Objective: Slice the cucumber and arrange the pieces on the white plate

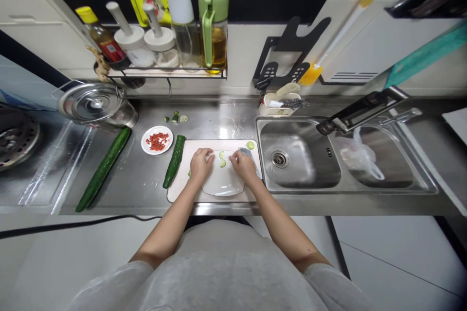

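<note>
A white plate (223,185) with rounded square sides lies on the pale cutting board (177,191). Two curved, pale green cucumber slices (222,162) rest near its far rim. At the plate's left edge is my left hand (202,165), fingers bent and thumb a little apart from them, with nothing visible in it. My right hand (243,165) is at the opposite edge, thumb and fingertips pinched together; whatever may be between them is too small to make out. Partly under that hand lies a flat grey blade (246,152). A cut cucumber (174,161) leans along the board's left side.
A saucer of red bits (157,140), cucumber scraps (175,117), a whole cucumber (104,170) and a lidded steel pot (97,104) stand leftward. To the right is a double sink (302,155) with a plastic bag (359,153). A bottle rack (175,73) hangs behind.
</note>
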A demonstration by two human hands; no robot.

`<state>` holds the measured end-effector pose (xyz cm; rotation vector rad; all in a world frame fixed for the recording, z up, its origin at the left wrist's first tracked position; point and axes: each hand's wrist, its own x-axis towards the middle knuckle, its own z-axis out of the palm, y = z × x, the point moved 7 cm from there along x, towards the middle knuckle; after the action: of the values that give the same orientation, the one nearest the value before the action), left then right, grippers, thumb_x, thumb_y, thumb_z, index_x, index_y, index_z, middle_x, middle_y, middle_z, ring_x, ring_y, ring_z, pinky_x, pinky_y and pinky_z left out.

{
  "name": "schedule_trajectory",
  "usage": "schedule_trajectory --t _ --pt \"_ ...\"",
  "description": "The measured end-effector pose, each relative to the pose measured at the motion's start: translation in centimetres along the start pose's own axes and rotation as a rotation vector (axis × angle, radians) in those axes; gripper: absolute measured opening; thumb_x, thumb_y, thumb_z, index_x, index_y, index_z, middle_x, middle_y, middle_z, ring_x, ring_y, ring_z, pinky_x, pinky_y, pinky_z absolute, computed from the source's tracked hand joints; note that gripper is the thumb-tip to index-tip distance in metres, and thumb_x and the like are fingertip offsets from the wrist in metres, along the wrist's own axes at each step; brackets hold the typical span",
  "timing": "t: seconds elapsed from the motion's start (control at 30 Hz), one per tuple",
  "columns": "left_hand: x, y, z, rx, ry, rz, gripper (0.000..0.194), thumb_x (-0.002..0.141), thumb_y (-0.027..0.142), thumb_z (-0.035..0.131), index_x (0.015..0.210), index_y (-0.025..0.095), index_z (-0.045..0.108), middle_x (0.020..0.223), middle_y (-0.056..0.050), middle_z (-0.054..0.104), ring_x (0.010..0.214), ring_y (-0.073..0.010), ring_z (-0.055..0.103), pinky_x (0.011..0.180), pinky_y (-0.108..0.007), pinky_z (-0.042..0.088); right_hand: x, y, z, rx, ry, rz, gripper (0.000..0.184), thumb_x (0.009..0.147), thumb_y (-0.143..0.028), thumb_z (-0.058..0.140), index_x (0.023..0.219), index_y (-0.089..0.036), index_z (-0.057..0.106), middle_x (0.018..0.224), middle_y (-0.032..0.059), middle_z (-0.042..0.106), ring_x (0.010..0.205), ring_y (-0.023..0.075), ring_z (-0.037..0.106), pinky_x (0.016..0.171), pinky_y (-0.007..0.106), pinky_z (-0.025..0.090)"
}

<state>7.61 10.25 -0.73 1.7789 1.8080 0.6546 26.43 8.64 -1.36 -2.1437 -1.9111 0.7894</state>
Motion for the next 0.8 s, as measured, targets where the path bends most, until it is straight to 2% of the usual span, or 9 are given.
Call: schedule_trajectory --t 0.17,0.3,0.47,0.63,0.8 --pt "-2.3 -3.0 -4.2 -0.042 0.126 -0.051 0.019 0.082 0.033 0.059 0.094 0.021 0.067 0.085 -0.002 0.063 0.066 -0.0135 0.053 0.070 -0.027 0.043 -2.7 3.6 -4.2 0.239 0.286 -0.025 0.032 0.090 -0.045 0.042 0.088 -0.020 0.062 0.058 -0.0014 0.055 0.056 0.0153 0.050 0.056 0.025 0.032" --pt "-4.4 -5.8 -5.7 -0.023 0.144 -0.097 0.022 0.081 0.034 0.058 0.094 0.020 0.068 0.079 -0.001 0.061 0.060 -0.0125 0.051 0.068 -0.026 0.043 -5.8 5.5 -6.0 0.308 0.380 -0.029 0.034 0.088 -0.047 0.043 0.086 -0.019 0.061 0.056 -0.0030 0.051 0.054 0.0138 0.047 0.056 0.024 0.033" --pt "-6.1 -7.8 -5.4 0.073 0.091 -0.134 0.024 0.082 0.032 0.055 0.097 0.018 0.067 0.079 -0.003 0.062 0.064 -0.0151 0.055 0.069 -0.028 0.043 -8.0 6.2 -5.6 0.277 0.344 -0.006 0.036 0.088 -0.049 0.042 0.086 -0.019 0.061 0.056 -0.0026 0.051 0.053 0.0142 0.048 0.056 0.025 0.033" --pt "-6.5 -8.2 -4.4 0.177 0.026 -0.142 0.027 0.083 0.031 0.055 0.103 0.018 0.067 0.083 -0.006 0.064 0.076 -0.0194 0.059 0.071 -0.029 0.043 -8.5 6.1 -4.0 0.270 0.302 -0.012 0.038 0.088 -0.050 0.040 0.088 -0.019 0.062 0.057 -0.0017 0.052 0.054 0.0149 0.050 0.057 0.025 0.034" --pt "-6.4 -8.3 -3.8 0.217 0.015 -0.148 0.029 0.082 0.035 0.058 0.104 0.019 0.068 0.086 -0.007 0.063 0.077 -0.0199 0.059 0.071 -0.029 0.042 -8.5 5.6 -3.0 0.260 0.258 -0.041 0.038 0.088 -0.050 0.039 0.089 -0.019 0.062 0.056 -0.0013 0.052 0.055 0.0159 0.051 0.057 0.026 0.035"
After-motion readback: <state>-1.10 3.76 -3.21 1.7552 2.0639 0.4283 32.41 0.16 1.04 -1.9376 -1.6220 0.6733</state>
